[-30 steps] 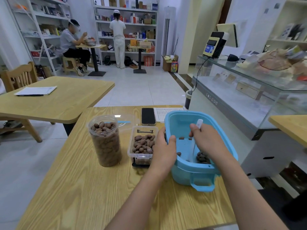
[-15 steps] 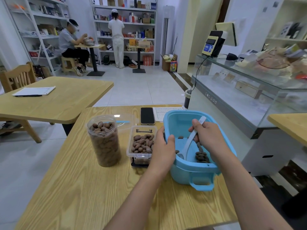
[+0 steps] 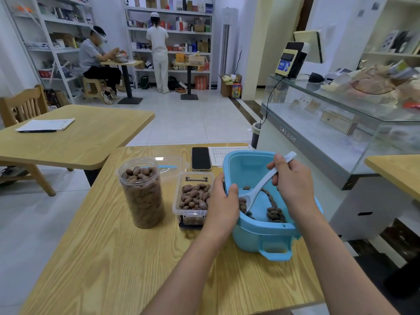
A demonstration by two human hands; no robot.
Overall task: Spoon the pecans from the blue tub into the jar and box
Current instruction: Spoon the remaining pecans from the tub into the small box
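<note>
Blue tub (image 3: 270, 233) at right edge of wooden tabletop (image 3: 109, 258), handle toward the near edge, tilted slightly. Left hand (image 3: 221, 202) gripping tub's left rim, thumb hooked inside, fingers down the outer wall. Right hand (image 3: 293, 183) curled round upper handle of white spoon (image 3: 261, 185); handle end poking out past the knuckles toward the far right. Spoon slanted down and left, bowl low in the tub beside a few pecans at the left wall. Remaining pecans (image 3: 273, 211) lying along the near inner wall and in a thin line across the tub floor; one or two loose farther back.

Clear round jar (image 3: 142, 193) standing upright left of centre, open-topped, packed with pecans almost to the rim. Clear rectangular box (image 3: 193, 197) just beside the jar on its right, between jar and tub, filled with pecans to about rim level; left hand close against its right side, contact not discernible. Dark clip or base visible at the box's near end.

Clear lid (image 3: 169, 165) flat on tabletop behind jar and box. Black phone (image 3: 201, 159) face up near the far edge, white printed sheet (image 3: 221, 153) to its right, partly hidden behind the tub.
</note>
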